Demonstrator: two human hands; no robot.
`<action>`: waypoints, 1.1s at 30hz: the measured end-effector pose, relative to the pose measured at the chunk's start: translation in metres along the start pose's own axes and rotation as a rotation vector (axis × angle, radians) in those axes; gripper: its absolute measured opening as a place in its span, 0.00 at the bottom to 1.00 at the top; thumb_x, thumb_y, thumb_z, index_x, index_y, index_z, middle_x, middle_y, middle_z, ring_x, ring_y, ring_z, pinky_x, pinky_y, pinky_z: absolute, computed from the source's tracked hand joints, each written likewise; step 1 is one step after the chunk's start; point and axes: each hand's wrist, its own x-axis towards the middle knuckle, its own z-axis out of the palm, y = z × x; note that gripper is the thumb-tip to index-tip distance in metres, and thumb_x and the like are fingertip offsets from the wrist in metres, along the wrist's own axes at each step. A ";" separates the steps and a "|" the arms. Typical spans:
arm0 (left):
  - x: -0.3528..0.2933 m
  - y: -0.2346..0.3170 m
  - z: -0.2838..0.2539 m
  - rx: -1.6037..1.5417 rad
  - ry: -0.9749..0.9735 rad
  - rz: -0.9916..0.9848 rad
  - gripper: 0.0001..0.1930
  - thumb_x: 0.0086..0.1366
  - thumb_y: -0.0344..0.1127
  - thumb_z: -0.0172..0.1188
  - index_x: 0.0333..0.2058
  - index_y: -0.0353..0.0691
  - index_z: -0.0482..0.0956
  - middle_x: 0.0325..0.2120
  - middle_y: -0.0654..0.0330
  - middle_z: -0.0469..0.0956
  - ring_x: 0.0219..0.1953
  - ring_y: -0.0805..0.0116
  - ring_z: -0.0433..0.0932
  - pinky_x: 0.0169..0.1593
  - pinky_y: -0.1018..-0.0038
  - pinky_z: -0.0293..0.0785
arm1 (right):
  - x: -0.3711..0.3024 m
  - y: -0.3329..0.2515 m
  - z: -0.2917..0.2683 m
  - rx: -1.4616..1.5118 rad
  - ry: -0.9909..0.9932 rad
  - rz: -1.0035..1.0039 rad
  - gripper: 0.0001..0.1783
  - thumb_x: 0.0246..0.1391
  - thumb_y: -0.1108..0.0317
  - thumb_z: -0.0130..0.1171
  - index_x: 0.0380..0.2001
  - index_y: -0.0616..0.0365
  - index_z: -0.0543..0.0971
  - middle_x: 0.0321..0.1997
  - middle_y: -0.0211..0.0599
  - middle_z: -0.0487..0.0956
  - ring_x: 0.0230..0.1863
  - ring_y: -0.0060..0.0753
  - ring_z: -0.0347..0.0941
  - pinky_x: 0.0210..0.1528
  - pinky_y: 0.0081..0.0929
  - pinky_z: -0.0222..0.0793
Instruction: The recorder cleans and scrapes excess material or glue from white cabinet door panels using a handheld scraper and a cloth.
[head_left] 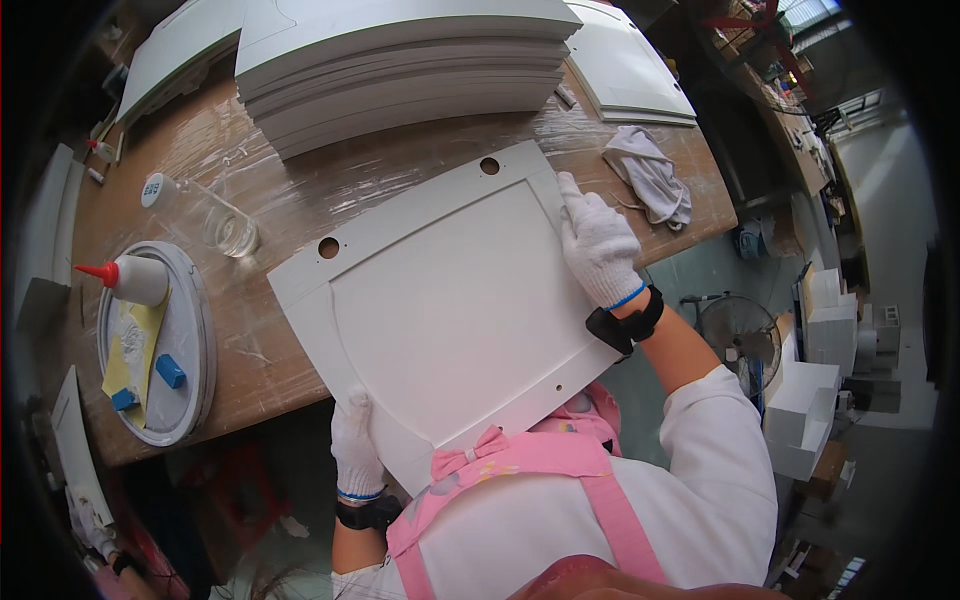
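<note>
A white cabinet door panel (450,310) with a recessed middle lies tilted across the table's front edge and reaches back to my apron. Two round hinge holes sit along its far side, and a small hole is near its close edge. My left hand (357,445), in a white knit glove, grips the panel's left edge with the thumb on top; its other fingers are hidden underneath. At the far right corner my right hand (598,245), gloved too, holds the right edge, one finger stretched along it. A crumpled grey cloth (650,175) lies beyond that hand.
A tall stack of white panels (410,100) stands at the back, with more panels (635,70) at its right. On the left are a lid (205,350) bearing a red-tipped glue bottle (140,280) and blue blocks (170,371), and a clear jar (230,232). Another person's gloved hand (92,525) shows lower left.
</note>
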 end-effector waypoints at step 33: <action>-0.006 0.022 -0.003 0.267 0.320 -0.032 0.23 0.73 0.43 0.52 0.56 0.29 0.71 0.50 0.55 0.77 0.51 0.66 0.76 0.57 0.69 0.71 | 0.072 0.102 0.044 0.300 0.009 -0.820 0.26 0.52 0.74 0.57 0.55 0.41 0.76 0.31 0.37 0.73 0.36 0.41 0.74 0.37 0.36 0.72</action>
